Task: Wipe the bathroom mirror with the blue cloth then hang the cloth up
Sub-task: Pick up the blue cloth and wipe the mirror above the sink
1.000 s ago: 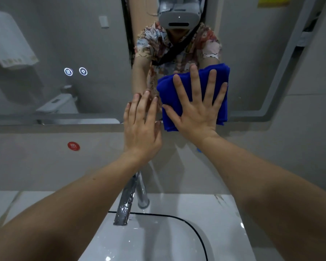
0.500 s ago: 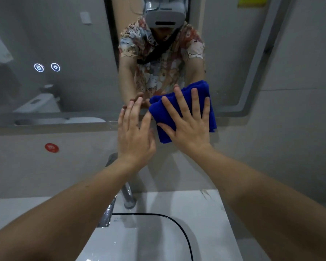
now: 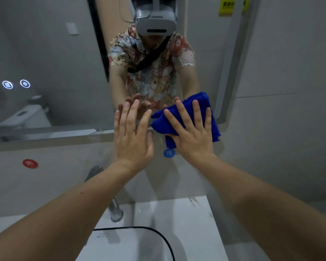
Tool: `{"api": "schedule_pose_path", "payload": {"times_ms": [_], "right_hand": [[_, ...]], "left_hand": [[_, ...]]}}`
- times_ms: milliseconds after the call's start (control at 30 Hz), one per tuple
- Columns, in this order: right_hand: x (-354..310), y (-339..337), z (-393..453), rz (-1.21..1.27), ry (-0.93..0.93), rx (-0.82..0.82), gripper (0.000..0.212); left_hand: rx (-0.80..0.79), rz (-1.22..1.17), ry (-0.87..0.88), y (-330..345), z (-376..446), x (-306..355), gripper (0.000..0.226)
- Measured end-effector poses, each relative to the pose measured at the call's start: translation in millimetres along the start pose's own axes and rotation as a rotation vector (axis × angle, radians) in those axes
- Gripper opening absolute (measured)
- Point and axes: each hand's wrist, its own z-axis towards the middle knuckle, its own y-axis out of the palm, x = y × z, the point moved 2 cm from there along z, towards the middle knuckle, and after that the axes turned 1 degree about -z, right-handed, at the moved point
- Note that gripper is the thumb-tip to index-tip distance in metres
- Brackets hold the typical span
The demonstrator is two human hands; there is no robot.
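With the left hand (image 3: 132, 140) flat beside it, the right hand (image 3: 191, 134) should keep its straight fingers pressing the blue cloth (image 3: 211, 117) evenly against the mirror (image 3: 64, 63).

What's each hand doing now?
Left hand: open, flat by the mirror's lower edge.
Right hand: open, pressing the cloth there.

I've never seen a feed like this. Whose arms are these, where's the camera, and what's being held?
No machine here: a person's bare arms, filmed by a camera on their head; the mirror reflects them wearing it. The right hand presses a folded blue cloth flat on the mirror's lower right corner. The left hand holds nothing, fingers straight, reaching toward the glass. Below are a faucet and white sink; red and blue round stickers mark the wall.
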Motion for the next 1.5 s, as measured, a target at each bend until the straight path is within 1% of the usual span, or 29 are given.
{"api": "schedule_pose_path", "payload": {"times_ms": [200,300,400,700,867,1000,1267,1500], "right_hand": [[27.5,-5.1,-8.7,0.034,0.051,-0.003,0.070],[42.9,-6.2,-12.0,0.050,0.106,-0.003,0.072],[51.4,-6.6,-13.0,0.052,0.127,0.006,0.075],[46.8,1.5,-7.5,0.071,0.163,0.067,0.075],[44.7,-4.6,23.4,0.073,0.218,0.165,0.075],[45.0,-12.7,45.0,0.043,0.249,0.203,0.077],[51.3,-34.2,90.1,0.046,0.274,0.192,0.079],[61.5,-56.0,133.6,0.058,0.265,0.161,0.077]], "left_hand": [[-0.018,0.007,0.012,5.9,17.8,17.8,0.060],[-0.023,0.013,0.033,8.2,23.9,22.8,0.061],[-0.018,0.034,0.012,12.2,28.6,26.8,0.061],[-0.016,0.059,0.066,17.1,46.8,36.5,0.063],[-0.036,0.098,0.095,16.8,56.4,36.4,0.067],[-0.017,0.131,0.104,8.0,74.7,32.4,0.072],[0.019,0.181,0.123,-11.1,134.9,30.9,0.072],[0.018,0.173,0.117,-24.8,172.1,35.9,0.073]]}}
